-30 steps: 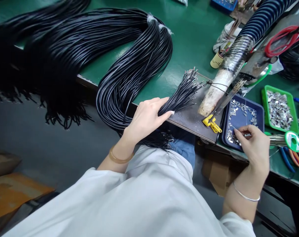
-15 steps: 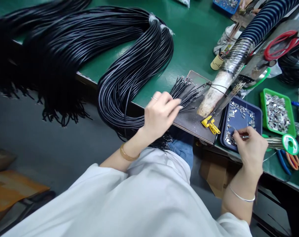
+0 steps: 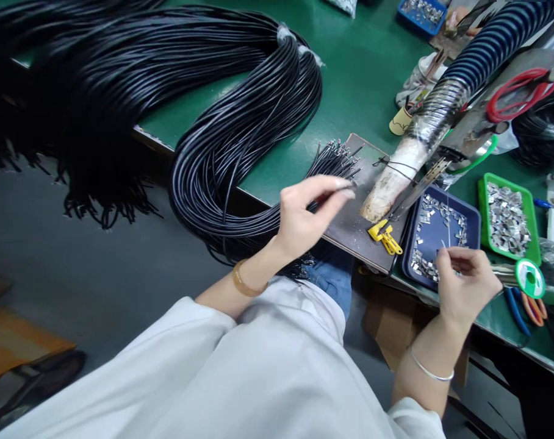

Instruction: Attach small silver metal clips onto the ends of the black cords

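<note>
Thumb and fingertips of my left hand (image 3: 307, 213) are pinched on the end of a black cable, over the dark work board (image 3: 345, 228). The loose ends of a large bundle of black cables (image 3: 240, 128) fan out just behind that hand. My right hand (image 3: 469, 283) is closed at the front edge of the dark blue tray (image 3: 474, 225), which holds small metal pieces. Between its thumb and finger stands a thin silvery solder wire (image 3: 448, 228). A spool with a green rim (image 3: 530, 278) sits right beside this hand.
A fume hose (image 3: 387, 177) slants down over the board, beside a yellow clip-like piece (image 3: 385, 236). To the right are a green tray of metal pieces (image 3: 508, 216) and blue-and-orange-handled pliers (image 3: 517, 311). More black cables (image 3: 98, 122) hang over the table edge.
My left hand has turned and moved slightly right, from the fanned cable ends to a pinch on one cable end. My right hand has lifted from the tray's metal pieces, with solder wire showing.
</note>
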The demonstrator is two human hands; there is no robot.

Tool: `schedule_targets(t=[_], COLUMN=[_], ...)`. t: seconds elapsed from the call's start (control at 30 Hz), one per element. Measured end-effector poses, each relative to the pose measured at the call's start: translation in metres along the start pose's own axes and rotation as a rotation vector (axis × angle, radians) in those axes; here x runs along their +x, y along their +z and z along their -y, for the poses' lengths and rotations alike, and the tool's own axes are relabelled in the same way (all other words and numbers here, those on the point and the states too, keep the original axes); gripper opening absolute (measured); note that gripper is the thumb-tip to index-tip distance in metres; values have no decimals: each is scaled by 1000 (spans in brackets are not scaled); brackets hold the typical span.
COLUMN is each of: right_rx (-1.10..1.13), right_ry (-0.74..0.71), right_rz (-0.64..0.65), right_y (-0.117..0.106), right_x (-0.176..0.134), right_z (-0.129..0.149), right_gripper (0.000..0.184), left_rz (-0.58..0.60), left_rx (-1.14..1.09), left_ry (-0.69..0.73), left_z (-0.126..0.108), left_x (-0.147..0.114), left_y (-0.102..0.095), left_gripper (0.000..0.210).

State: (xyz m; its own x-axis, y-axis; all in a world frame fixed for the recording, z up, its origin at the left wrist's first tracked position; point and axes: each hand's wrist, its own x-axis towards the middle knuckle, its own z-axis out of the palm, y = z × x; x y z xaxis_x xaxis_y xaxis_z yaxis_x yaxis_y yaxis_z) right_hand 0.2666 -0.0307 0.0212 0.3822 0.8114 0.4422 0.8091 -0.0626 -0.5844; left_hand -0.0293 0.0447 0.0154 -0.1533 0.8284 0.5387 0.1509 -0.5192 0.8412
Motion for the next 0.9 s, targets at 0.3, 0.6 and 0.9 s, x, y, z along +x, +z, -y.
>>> schedule_targets(t=[0.3,0.6,0.9], right_rx=[303,398,561], right_ry=[-113,-131,36], right_rz=[-218,26,174], right_y=[22,53,56], right_x=[-40,-62,-63], right_z=[85,88,87], right_gripper=[14,4,4], left_rz=[867,632,604], left_rx=[-399,-496,-377], left_ry=[-743,-827,-667], left_z=[-21,-17,-16], left_x=[-39,-42,-47], left_y=[5,9,17], left_gripper=[23,19,17])
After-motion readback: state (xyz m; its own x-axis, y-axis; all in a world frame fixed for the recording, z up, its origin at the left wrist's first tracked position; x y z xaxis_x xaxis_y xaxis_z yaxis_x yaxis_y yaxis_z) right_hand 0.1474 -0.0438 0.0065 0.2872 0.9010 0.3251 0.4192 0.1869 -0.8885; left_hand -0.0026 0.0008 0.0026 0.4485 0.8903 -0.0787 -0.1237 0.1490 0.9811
